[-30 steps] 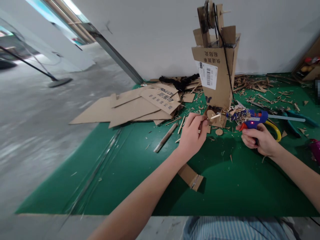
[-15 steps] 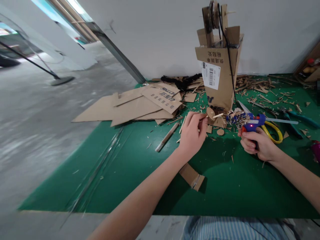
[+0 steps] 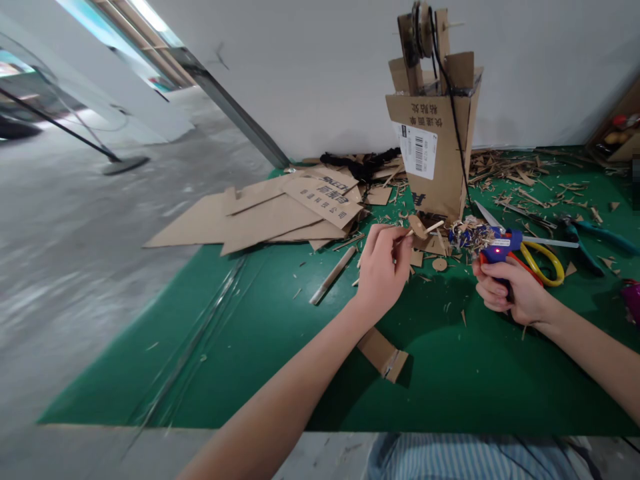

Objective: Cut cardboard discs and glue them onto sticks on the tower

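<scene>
My left hand [image 3: 381, 270] pinches a thin wooden stick [image 3: 435, 227] that passes through a small round cardboard disc [image 3: 417, 227]. The disc is tilted, and the fingertips hide part of the stick. My right hand [image 3: 513, 288] grips a blue hot glue gun [image 3: 497, 253] by its handle, with a small red light lit on its body. Cardboard shreds cling around the gun's front, which points left towards the stick; they hide the nozzle tip. A translucent glue stick [image 3: 553, 242] sticks out of its back. Another small cardboard disc [image 3: 439, 265] lies on the table between the hands.
A tall cardboard box [image 3: 437, 157] with a wheel and black cord stands at the back. Flat cardboard sheets [image 3: 280, 207] lie left. Scissors [image 3: 549, 265] and pliers [image 3: 583, 243] are right, among scraps. A folded cardboard strip [image 3: 383, 355] and a whitish stick [image 3: 333, 275] lie nearer.
The glue gun has shifted slightly left, closer to the stick. The stick and its disc have turned, the stick's free end now pointing more upward.
</scene>
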Action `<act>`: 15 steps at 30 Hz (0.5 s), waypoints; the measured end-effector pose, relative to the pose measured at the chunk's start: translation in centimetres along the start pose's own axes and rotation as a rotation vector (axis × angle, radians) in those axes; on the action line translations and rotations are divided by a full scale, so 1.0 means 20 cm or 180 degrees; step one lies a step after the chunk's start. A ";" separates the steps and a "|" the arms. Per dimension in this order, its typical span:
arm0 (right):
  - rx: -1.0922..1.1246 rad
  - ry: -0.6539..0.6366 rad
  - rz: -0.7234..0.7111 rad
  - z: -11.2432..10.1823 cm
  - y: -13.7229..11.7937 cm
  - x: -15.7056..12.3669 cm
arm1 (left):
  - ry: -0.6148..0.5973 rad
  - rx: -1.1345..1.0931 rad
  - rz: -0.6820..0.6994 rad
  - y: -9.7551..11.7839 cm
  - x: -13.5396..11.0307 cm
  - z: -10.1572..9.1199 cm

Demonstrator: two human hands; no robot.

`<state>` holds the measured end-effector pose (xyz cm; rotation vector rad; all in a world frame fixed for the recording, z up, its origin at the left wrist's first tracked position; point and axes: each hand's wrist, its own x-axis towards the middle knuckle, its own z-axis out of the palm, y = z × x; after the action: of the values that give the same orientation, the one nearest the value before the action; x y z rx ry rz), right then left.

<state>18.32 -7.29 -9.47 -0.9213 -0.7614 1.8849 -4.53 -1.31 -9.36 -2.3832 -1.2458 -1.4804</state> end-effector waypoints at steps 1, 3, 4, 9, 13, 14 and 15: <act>-0.0002 0.0002 0.0024 0.00 0.00 0.00 | -0.0019 0.0022 -0.0016 0.00 0.00 0.00; -0.0017 0.0012 0.0046 0.00 -0.01 0.00 | -0.0045 0.0055 -0.0035 0.00 0.00 0.00; -0.0027 0.0022 0.0038 0.00 -0.01 0.00 | -0.0036 0.0060 -0.0027 0.00 0.00 0.00; -0.0355 0.0364 -0.0425 0.03 -0.03 -0.01 | 0.0137 0.0051 0.0036 -0.02 0.01 0.00; -0.0785 0.0760 -0.0925 0.01 -0.11 -0.05 | 0.0179 -0.0047 -0.0046 -0.04 0.00 0.00; -0.0871 0.0818 -0.1102 -0.02 -0.15 -0.07 | 0.0164 -0.0087 -0.0074 -0.04 -0.01 0.00; -0.1011 0.0896 -0.1284 -0.05 -0.19 -0.09 | 0.0140 -0.0122 -0.0098 -0.04 -0.01 0.00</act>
<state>21.46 -7.02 -6.50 -1.1051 -1.0035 1.2741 -5.04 -0.83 -9.79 -2.3517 -1.2615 -1.5708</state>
